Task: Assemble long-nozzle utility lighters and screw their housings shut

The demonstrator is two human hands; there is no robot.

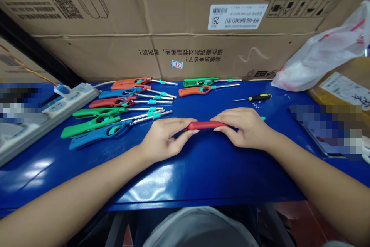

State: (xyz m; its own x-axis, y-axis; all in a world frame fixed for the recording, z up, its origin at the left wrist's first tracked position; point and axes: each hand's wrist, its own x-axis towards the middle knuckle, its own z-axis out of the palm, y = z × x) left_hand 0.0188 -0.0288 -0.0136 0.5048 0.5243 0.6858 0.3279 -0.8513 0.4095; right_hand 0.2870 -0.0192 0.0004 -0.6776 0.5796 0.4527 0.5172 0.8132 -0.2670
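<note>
Between both hands, over the middle of the blue table point(185, 185), is a red plastic lighter handle point(206, 125), held level and seen edge-on. My left hand point(167, 137) pinches its left end with thumb and fingers. My right hand point(243, 127) grips the other end, fingers over the top and thumb below; no metal tube shows on it. Left of my left hand lie several long-necked lighters, among them a blue one point(100, 135) and a green one point(92, 125). Behind the hands are an orange lighter point(192, 91) and a green lighter point(199, 82) with inner parts showing.
A screwdriver point(261, 97) with a black and yellow handle lies beyond my right hand. A power strip point(54, 106) runs along the left. A large cardboard box point(179, 15) walls off the back. At right are a plastic bag point(320, 54) and a blurred flat device point(323, 131).
</note>
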